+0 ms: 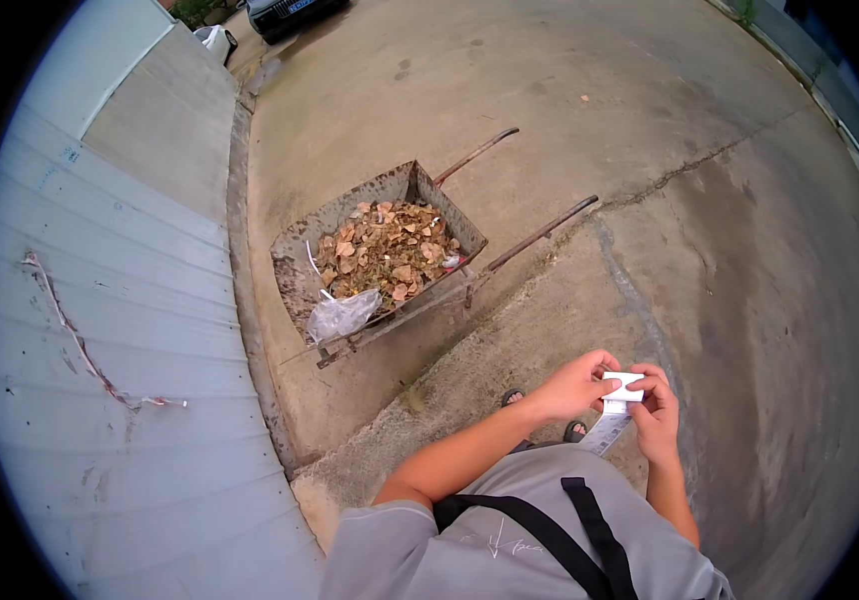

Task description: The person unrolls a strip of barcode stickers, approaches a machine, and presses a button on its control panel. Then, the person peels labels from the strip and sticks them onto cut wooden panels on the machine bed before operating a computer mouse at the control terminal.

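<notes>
White object [624, 379] sits pinched between left hand [580, 386] and right hand [659, 408]

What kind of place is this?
Probably an outdoor yard or driveway: a cart of dry leaves stands on bare ground, beside a long wall, with a car beyond.

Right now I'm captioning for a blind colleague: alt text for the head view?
A person's left hand and right hand hold a white object with a printed strip below. Ahead, a wheelbarrow holding dry leaves and a plastic bag stands on concrete beside a pale wall.
</notes>
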